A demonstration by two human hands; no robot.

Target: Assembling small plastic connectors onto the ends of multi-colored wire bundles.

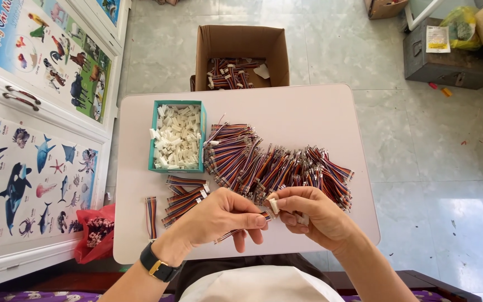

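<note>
The left hand (219,215) pinches a wire strip (240,229), its end pointing right at the white plug (274,205) pinched tight in the right hand (314,215).

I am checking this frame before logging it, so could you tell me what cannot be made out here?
- Head view: how the wire strip meets the white connector; fingers cover the joint.
- What else the right hand holds; closed fingers hide it.
- Cardboard box: its near contents, hidden behind the table edge.
</note>
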